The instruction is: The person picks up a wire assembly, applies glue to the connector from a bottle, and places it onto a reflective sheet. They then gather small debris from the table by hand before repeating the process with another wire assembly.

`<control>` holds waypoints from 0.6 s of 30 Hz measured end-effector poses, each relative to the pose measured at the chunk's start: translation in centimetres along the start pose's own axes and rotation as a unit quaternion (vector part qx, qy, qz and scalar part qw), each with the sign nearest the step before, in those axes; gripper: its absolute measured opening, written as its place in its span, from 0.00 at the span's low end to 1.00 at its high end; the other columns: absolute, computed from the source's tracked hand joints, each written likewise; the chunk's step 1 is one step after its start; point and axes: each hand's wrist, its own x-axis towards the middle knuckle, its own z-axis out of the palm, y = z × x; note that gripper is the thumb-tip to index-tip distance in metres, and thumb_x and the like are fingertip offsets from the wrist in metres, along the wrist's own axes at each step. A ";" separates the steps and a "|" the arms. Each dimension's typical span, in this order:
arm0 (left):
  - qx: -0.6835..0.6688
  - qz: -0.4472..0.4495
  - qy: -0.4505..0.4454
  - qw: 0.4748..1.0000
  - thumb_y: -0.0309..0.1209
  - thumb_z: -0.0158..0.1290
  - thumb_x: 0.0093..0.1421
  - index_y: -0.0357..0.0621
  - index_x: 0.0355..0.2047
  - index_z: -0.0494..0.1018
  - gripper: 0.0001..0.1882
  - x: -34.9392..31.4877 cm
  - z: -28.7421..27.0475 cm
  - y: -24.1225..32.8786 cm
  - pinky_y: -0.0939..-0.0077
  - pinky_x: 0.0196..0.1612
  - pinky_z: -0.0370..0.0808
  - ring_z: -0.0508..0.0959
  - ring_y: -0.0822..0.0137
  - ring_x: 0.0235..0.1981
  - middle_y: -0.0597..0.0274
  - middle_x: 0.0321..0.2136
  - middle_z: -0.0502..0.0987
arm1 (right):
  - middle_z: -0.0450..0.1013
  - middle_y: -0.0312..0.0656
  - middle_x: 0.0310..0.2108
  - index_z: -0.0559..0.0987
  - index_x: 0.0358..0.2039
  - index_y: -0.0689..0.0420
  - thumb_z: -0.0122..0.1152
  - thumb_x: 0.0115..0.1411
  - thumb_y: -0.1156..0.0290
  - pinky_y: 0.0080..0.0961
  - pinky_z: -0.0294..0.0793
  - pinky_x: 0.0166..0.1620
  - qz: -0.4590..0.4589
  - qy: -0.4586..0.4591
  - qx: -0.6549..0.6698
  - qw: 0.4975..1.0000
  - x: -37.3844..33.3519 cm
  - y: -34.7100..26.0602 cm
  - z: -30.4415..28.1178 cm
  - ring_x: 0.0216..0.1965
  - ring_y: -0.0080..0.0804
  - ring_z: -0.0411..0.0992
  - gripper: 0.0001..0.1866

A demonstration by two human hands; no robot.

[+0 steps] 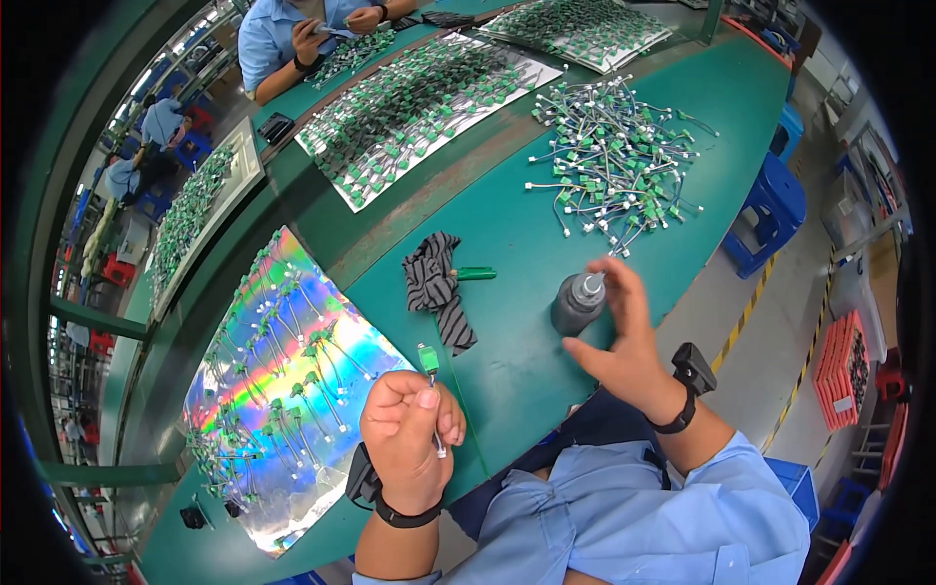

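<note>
My left hand [409, 429] pinches a short cable with a small green connector block [429, 357] standing up above the fingers. The cable's white plug end [442, 451] hangs out below the grip. Beside a dark grey squeeze bottle [577, 306] with a pale nozzle, my right hand [629, 336] is open, thumb and fingers spread. Its fingertips are close to the bottle; whether they touch it I cannot tell. Left of the bottle, a striped dark cloth [434, 288] lies bunched up, with a green-handled tool [476, 274] partly under it.
A heap of green-and-white cables [624, 161] lies on the green table [517, 390]. Left of me is a shiny reflective sheet [341, 385] with rows of cables. Beyond the ledge, boards [341, 190] carry many more; a co-worker [278, 49] sits opposite. A blue stool [765, 219] stands right.
</note>
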 end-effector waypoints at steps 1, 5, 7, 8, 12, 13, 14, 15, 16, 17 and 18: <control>0.004 0.004 -0.003 1.000 0.23 0.49 0.60 0.38 0.31 0.66 0.03 0.1 0.1 -0.1 0.80 0.18 0.65 0.65 0.73 0.14 0.61 0.15 0.67 | 0.63 0.43 0.48 0.62 0.52 0.61 0.65 0.48 0.75 0.30 0.61 0.54 -0.069 0.051 -0.052 0.995 -0.7 -0.5 -0.3 0.48 0.32 0.64 0.31; 0.016 0.014 -0.009 1.000 0.23 0.49 0.60 0.38 0.31 0.66 0.03 -0.3 0.3 -0.4 0.80 0.18 0.65 0.66 0.73 0.15 0.61 0.15 0.67 | 0.67 0.45 0.43 0.67 0.50 0.63 0.63 0.51 0.72 0.28 0.66 0.47 -0.200 -0.132 -0.091 0.967 -1.9 -4.8 -1.8 0.38 0.34 0.67 0.26; 0.012 0.021 -0.025 0.999 0.23 0.49 0.60 0.38 0.31 0.65 0.03 -0.4 0.4 -0.5 0.80 0.19 0.65 0.66 0.73 0.15 0.61 0.15 0.67 | 0.68 0.46 0.42 0.68 0.50 0.63 0.63 0.52 0.71 0.28 0.68 0.44 -0.129 -0.162 -0.024 0.978 -0.7 -5.9 1.0 0.38 0.34 0.68 0.26; 0.014 0.020 -0.029 0.999 0.23 0.49 0.60 0.38 0.31 0.65 0.03 -0.3 0.5 -0.6 0.80 0.19 0.65 0.66 0.73 0.15 0.61 0.15 0.67 | 0.70 0.46 0.41 0.69 0.51 0.64 0.63 0.53 0.71 0.27 0.70 0.41 -0.065 -0.196 0.045 0.977 0.1 -6.3 2.5 0.37 0.35 0.70 0.26; 0.022 0.025 -0.010 0.999 0.22 0.49 0.60 0.38 0.32 0.65 0.03 -0.3 0.6 -1.0 0.80 0.19 0.66 0.66 0.73 0.15 0.61 0.16 0.68 | 0.70 0.46 0.43 0.67 0.55 0.63 0.64 0.54 0.68 0.25 0.72 0.37 -0.115 -0.205 0.053 0.971 0.6 -7.1 4.7 0.38 0.34 0.71 0.29; 0.022 0.031 -0.011 0.999 0.22 0.49 0.60 0.38 0.32 0.65 0.03 -0.3 0.5 -1.1 0.80 0.20 0.66 0.67 0.73 0.16 0.61 0.16 0.68 | 0.70 0.46 0.43 0.67 0.55 0.63 0.64 0.54 0.68 0.25 0.72 0.37 -0.115 -0.207 0.055 0.970 0.6 -7.2 4.9 0.38 0.34 0.71 0.29; 0.021 0.037 -0.011 0.999 0.22 0.49 0.60 0.38 0.32 0.65 0.03 -0.2 0.5 -1.1 0.80 0.20 0.66 0.67 0.73 0.16 0.61 0.16 0.68 | 0.70 0.46 0.43 0.67 0.55 0.63 0.64 0.53 0.68 0.26 0.72 0.36 -0.113 -0.206 0.054 0.970 0.6 -7.2 5.1 0.38 0.34 0.71 0.29; 0.020 0.043 -0.010 0.999 0.22 0.49 0.60 0.38 0.32 0.65 0.03 -0.3 0.4 -1.1 0.80 0.20 0.66 0.68 0.73 0.16 0.61 0.16 0.69 | 0.70 0.46 0.43 0.67 0.55 0.62 0.65 0.53 0.67 0.26 0.72 0.36 -0.112 -0.207 0.055 0.970 0.5 -7.3 5.4 0.39 0.34 0.71 0.30; 0.020 0.045 -0.007 0.999 0.22 0.49 0.60 0.38 0.32 0.65 0.03 -0.4 0.5 -1.1 0.80 0.20 0.66 0.68 0.73 0.16 0.61 0.16 0.69 | 0.70 0.46 0.44 0.68 0.54 0.62 0.65 0.53 0.66 0.26 0.72 0.36 -0.110 -0.208 0.055 0.970 0.5 -7.3 5.6 0.39 0.34 0.72 0.30; 0.042 0.046 0.008 0.998 0.24 0.49 0.60 0.39 0.31 0.65 0.04 -0.4 0.8 -1.0 0.81 0.19 0.66 0.66 0.74 0.16 0.62 0.16 0.67 | 0.70 0.46 0.44 0.68 0.54 0.62 0.65 0.53 0.66 0.26 0.72 0.36 -0.110 -0.211 0.056 0.970 0.5 -7.3 5.8 0.39 0.34 0.72 0.30; 0.063 0.047 0.022 0.997 0.26 0.50 0.60 0.40 0.30 0.65 0.05 -0.5 1.0 -0.9 0.82 0.18 0.65 0.65 0.74 0.15 0.64 0.15 0.66 | 0.70 0.46 0.43 0.68 0.54 0.62 0.65 0.53 0.66 0.26 0.72 0.36 -0.122 -0.208 0.048 0.969 0.4 -7.2 5.9 0.39 0.34 0.72 0.30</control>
